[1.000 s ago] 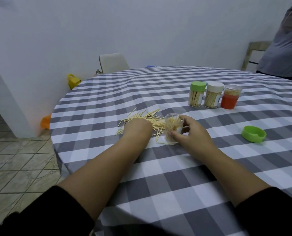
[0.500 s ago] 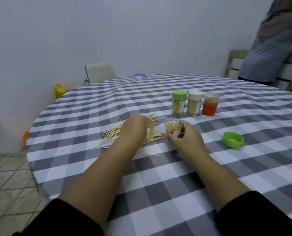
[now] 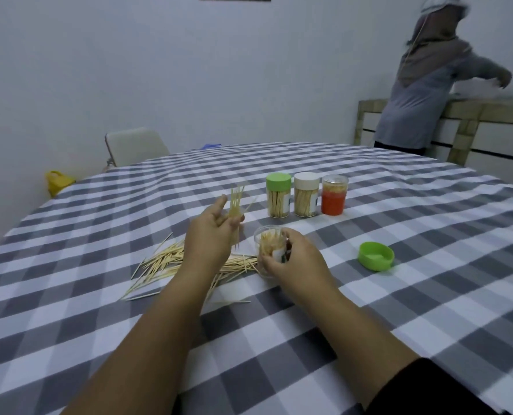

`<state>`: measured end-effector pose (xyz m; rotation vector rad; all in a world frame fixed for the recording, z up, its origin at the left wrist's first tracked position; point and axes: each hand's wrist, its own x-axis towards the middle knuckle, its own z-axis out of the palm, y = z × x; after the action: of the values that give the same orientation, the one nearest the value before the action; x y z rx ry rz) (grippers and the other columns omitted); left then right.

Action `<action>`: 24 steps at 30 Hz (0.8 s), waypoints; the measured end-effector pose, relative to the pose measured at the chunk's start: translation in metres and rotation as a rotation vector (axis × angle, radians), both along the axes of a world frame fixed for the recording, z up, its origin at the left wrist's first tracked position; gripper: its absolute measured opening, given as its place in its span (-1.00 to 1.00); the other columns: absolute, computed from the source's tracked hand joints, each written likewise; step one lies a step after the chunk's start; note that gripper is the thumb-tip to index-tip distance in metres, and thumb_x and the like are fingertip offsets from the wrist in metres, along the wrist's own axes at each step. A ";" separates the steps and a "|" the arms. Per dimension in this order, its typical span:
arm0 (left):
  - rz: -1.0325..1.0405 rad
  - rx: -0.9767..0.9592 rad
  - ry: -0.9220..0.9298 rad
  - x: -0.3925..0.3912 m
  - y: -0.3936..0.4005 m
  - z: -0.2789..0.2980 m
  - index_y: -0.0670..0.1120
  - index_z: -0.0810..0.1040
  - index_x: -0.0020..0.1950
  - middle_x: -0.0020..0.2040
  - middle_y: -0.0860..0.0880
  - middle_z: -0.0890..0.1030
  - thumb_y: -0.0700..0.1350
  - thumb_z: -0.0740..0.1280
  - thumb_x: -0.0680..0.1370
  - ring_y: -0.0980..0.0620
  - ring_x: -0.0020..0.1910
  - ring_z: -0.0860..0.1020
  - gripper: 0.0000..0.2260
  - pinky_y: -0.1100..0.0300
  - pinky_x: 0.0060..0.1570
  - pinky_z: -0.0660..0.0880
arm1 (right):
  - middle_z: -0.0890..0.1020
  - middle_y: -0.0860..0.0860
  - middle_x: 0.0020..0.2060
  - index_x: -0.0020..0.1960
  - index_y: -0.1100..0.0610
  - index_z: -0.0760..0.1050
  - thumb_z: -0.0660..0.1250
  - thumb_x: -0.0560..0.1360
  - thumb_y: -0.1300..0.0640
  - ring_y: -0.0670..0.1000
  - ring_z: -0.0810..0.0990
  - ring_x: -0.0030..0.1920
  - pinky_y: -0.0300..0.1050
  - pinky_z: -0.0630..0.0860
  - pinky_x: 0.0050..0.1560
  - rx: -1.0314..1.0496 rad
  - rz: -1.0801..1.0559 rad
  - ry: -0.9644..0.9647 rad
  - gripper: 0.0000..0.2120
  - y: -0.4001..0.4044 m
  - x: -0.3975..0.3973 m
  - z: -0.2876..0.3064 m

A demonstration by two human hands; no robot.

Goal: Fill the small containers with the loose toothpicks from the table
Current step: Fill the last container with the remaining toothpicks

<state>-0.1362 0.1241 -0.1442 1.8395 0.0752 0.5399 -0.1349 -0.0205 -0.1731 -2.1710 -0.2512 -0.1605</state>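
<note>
The table is covered by a matt woven-looking cloth [image 3: 369,295] in grey and white checks, lying with soft creases. On it, the loose toothpicks [image 3: 165,262] are pale, dull wood, as is the bundle [image 3: 235,205] just above them, and right of that pile the open container [image 3: 268,250] is clear, slightly glossy plastic with a paper label. Behind that container stand three more clear plastic jars, one with a smooth green plastic cap [image 3: 278,181], one with a cream cap [image 3: 306,180] and one uncapped with an orange lower half [image 3: 333,195], while the loose green lid [image 3: 375,256] to its right is the same smooth, faintly shiny plastic.
</note>
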 end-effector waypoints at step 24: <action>-0.239 -0.399 0.090 0.001 -0.032 -0.008 0.00 0.65 -0.06 -0.09 0.04 0.70 -0.22 0.33 0.55 0.04 -0.04 0.63 -0.85 0.12 -0.09 0.58 | 0.54 -0.05 0.07 0.22 -0.04 0.40 0.38 0.45 0.01 -0.05 0.53 0.03 -0.04 0.53 0.02 0.060 0.016 0.016 -0.63 0.001 -0.008 0.004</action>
<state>-0.1351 0.0924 -0.1525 1.4566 0.0207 0.2524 -0.1426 -0.0190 -0.1690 -2.1093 -0.2510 -0.1401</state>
